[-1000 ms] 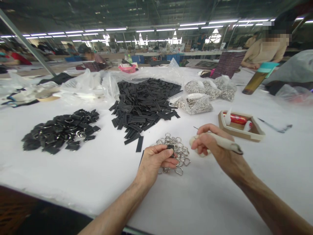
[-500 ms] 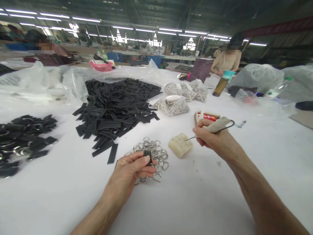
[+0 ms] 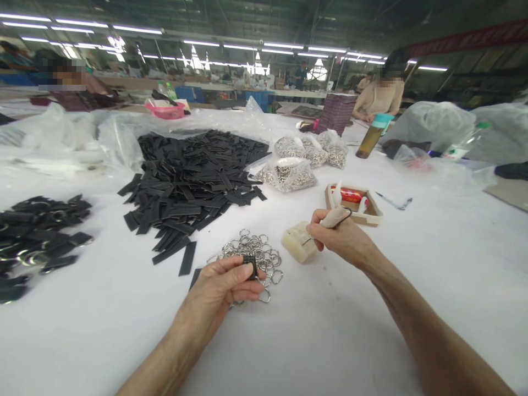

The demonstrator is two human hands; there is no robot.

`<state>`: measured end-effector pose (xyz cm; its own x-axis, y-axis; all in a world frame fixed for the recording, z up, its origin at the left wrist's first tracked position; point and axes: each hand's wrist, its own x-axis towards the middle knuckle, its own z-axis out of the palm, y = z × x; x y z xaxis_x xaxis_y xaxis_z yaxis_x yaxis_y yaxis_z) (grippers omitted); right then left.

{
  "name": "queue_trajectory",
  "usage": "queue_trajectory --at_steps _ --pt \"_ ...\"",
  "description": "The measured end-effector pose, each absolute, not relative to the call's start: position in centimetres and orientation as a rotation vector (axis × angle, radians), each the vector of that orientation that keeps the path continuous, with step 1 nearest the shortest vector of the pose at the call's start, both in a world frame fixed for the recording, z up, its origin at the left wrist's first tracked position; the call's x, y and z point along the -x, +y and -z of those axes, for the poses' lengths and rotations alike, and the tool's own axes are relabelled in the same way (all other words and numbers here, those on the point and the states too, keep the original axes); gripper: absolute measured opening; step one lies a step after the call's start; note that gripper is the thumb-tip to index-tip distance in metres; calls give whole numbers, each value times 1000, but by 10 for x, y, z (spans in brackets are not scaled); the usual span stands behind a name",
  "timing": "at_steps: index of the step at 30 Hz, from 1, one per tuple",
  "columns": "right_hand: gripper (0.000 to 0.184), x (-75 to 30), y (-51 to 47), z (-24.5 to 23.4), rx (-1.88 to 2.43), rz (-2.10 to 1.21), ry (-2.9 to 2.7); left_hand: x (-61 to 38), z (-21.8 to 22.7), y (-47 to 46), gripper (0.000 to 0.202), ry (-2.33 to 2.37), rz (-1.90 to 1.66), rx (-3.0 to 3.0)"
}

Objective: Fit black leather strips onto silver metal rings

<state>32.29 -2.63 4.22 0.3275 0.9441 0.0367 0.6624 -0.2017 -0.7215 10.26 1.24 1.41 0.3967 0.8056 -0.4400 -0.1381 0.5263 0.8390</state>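
My left hand (image 3: 229,280) is closed on a small folded black strap (image 3: 249,266), pinched between thumb and fingers above a loose heap of metal D-rings (image 3: 274,257). My right hand (image 3: 338,234) grips an awl (image 3: 333,218) by its pale wrapped handle, with a dark bent loop sticking out at the back. The awl's thin shaft points left onto a cream-coloured block that looks like wax (image 3: 297,245). The block sits tilted on the table, right beside my right fingertips. Just left of my left hand lies a single flat black strip (image 3: 187,258).
A big pile of black strips (image 3: 193,176) lies beyond my hands. Finished-looking straps with rings (image 3: 37,236) are heaped at left. Bags of rings (image 3: 289,173), an open small box (image 3: 373,212), a pen-like tool (image 3: 396,202) and a bottle (image 3: 373,137) stand farther right. Co-workers sit behind.
My right hand has moved left and closer to the block, bringing the awl lower along it and uncovering the small box. My left hand keeps its hold on the strap.
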Motion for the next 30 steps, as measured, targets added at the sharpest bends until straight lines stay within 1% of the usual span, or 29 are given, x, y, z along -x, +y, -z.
queue_trajectory --at_steps 9,11,14,19,26,30 --pt "20 -327 -30 -52 1890 -590 -1343 -101 -10 16 14 926 -664 -827" --pt "20 -329 -33 -56 1785 -701 -1218 -100 -9 15 12 900 -662 -838" --pt "22 -324 -36 -58 1507 -930 -1043 -100 -8 13 11 836 -653 -867" --pt "23 -297 -40 -56 1201 -1158 -965 -99 -10 10 12 782 -686 -931" --pt "22 -277 -38 -49 1155 -1243 -970 -101 -12 6 14 752 -663 -969" --pt "20 -277 -38 -46 1154 -1256 -1009 -102 -11 6 11 726 -651 -974"
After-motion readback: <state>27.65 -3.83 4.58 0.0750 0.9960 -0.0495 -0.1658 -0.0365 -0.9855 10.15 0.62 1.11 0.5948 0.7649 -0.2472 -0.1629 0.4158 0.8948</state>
